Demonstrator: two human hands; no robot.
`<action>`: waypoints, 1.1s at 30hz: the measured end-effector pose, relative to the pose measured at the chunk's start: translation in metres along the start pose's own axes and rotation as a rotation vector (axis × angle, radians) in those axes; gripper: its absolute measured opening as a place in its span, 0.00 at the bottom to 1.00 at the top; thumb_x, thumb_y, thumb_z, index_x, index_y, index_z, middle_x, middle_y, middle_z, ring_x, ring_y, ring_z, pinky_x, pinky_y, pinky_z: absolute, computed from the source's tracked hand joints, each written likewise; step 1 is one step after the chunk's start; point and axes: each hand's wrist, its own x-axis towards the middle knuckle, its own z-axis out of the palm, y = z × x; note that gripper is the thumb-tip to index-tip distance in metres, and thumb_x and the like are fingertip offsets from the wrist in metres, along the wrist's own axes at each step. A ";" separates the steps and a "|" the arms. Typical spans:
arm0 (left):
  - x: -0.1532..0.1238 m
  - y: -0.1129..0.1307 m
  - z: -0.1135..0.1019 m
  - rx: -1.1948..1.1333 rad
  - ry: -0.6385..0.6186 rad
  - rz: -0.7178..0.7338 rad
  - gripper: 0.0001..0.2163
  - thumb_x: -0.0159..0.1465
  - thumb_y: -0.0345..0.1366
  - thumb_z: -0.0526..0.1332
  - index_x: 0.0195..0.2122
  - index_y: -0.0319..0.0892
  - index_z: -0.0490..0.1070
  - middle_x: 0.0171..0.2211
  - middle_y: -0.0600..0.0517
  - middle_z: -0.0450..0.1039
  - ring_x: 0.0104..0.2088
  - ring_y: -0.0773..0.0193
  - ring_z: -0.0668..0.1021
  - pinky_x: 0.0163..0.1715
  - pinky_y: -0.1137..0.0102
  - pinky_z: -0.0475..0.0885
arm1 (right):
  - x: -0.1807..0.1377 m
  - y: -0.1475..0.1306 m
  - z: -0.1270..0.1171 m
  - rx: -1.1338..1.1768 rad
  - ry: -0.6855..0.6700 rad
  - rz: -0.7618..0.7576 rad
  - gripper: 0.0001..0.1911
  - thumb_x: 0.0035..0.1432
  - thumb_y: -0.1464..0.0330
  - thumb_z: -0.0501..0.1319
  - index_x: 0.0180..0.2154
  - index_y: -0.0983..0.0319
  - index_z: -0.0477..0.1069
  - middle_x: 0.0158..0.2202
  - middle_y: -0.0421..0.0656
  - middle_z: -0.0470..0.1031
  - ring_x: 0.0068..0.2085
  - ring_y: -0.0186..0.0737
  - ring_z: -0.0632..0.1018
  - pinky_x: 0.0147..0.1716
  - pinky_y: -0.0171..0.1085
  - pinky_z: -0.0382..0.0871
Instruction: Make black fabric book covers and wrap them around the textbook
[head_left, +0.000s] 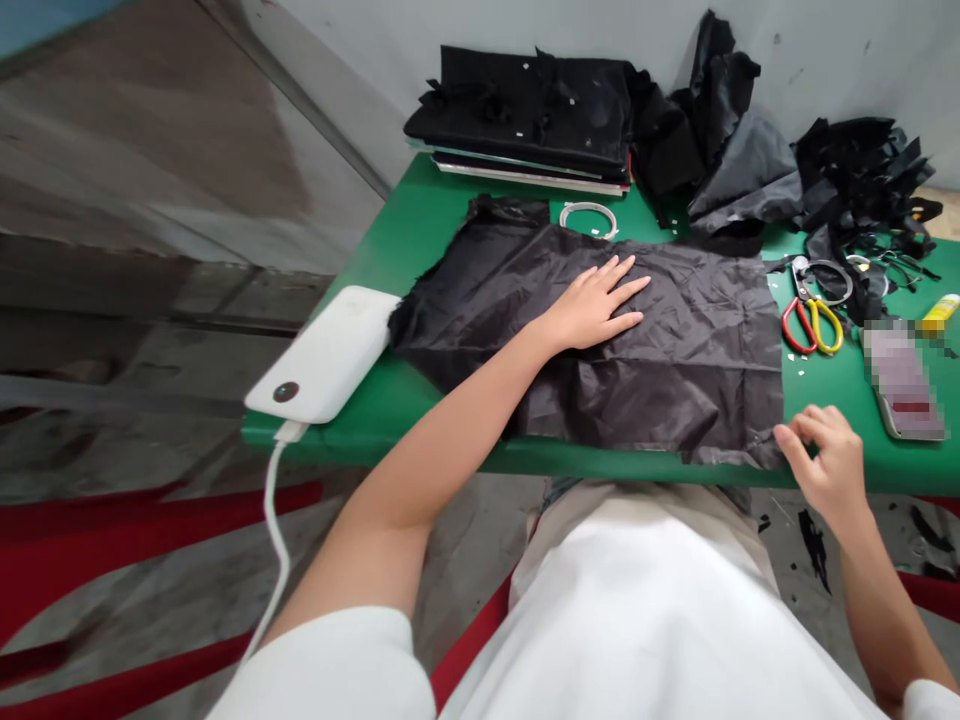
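A sheet of thin black fabric (675, 340) lies spread over the green table (420, 230). My left hand (596, 305) rests flat on its middle, fingers stretched out and slightly apart. My right hand (825, 460) is at the table's near edge, pinching the fabric's near right corner between thumb and fingers.
A white power bank (326, 355) with a cable sits at the table's left end. Red-and-yellow scissors (810, 320), a phone (904, 385) and a yellow tube (941, 312) lie at the right. Stacked black fabric (525, 110), loose scraps (862, 170) and a white ring (589, 217) fill the back.
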 end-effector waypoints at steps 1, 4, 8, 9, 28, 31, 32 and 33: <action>0.000 0.000 0.000 -0.001 -0.002 0.000 0.30 0.73 0.49 0.50 0.74 0.47 0.49 0.76 0.44 0.36 0.76 0.48 0.44 0.72 0.50 0.44 | -0.007 -0.004 0.000 0.001 -0.011 0.005 0.23 0.67 0.58 0.59 0.22 0.59 0.59 0.22 0.37 0.59 0.29 0.37 0.62 0.31 0.38 0.56; 0.001 -0.001 0.001 -0.001 -0.008 -0.005 0.30 0.73 0.49 0.50 0.74 0.46 0.48 0.76 0.44 0.35 0.76 0.48 0.44 0.72 0.50 0.45 | -0.020 -0.015 0.005 -0.004 0.036 0.028 0.22 0.65 0.61 0.63 0.22 0.59 0.58 0.22 0.36 0.58 0.28 0.36 0.62 0.31 0.37 0.56; 0.001 0.000 -0.003 -0.001 -0.025 -0.017 0.31 0.73 0.49 0.49 0.74 0.47 0.48 0.77 0.44 0.34 0.76 0.47 0.44 0.72 0.50 0.44 | -0.026 -0.017 0.014 0.025 0.123 0.048 0.22 0.64 0.68 0.63 0.23 0.59 0.53 0.22 0.35 0.55 0.28 0.34 0.60 0.30 0.36 0.55; 0.001 0.002 -0.005 -0.006 -0.042 -0.023 0.31 0.73 0.50 0.49 0.74 0.47 0.47 0.77 0.44 0.33 0.76 0.47 0.43 0.72 0.50 0.43 | -0.027 -0.015 0.015 0.040 0.134 0.049 0.22 0.64 0.69 0.62 0.23 0.59 0.52 0.22 0.35 0.55 0.27 0.34 0.60 0.29 0.36 0.55; 0.012 0.047 -0.006 -0.031 -0.117 -0.098 0.34 0.72 0.51 0.51 0.75 0.46 0.42 0.76 0.40 0.25 0.74 0.35 0.31 0.70 0.41 0.38 | -0.044 0.022 -0.004 -0.193 0.287 0.038 0.14 0.63 0.65 0.62 0.28 0.57 0.59 0.28 0.41 0.65 0.33 0.42 0.65 0.37 0.41 0.58; 0.015 0.044 -0.004 -0.037 -0.089 -0.081 0.34 0.72 0.52 0.51 0.75 0.46 0.44 0.76 0.40 0.26 0.74 0.36 0.32 0.70 0.41 0.38 | -0.028 0.011 -0.013 -0.290 0.393 0.026 0.11 0.61 0.62 0.64 0.33 0.58 0.63 0.34 0.46 0.70 0.39 0.47 0.71 0.43 0.45 0.61; 0.015 0.043 -0.003 -0.040 -0.080 -0.077 0.34 0.72 0.52 0.52 0.75 0.46 0.45 0.76 0.40 0.27 0.74 0.36 0.32 0.70 0.41 0.38 | -0.020 0.005 -0.015 -0.289 0.395 0.011 0.10 0.61 0.62 0.64 0.35 0.59 0.65 0.36 0.48 0.72 0.42 0.49 0.72 0.46 0.46 0.62; 0.015 0.041 -0.002 -0.043 -0.072 -0.071 0.34 0.72 0.52 0.52 0.75 0.46 0.45 0.76 0.40 0.27 0.74 0.35 0.32 0.70 0.40 0.39 | -0.012 -0.002 -0.015 -0.278 0.356 -0.004 0.08 0.62 0.63 0.63 0.37 0.60 0.68 0.40 0.50 0.74 0.44 0.50 0.74 0.48 0.48 0.63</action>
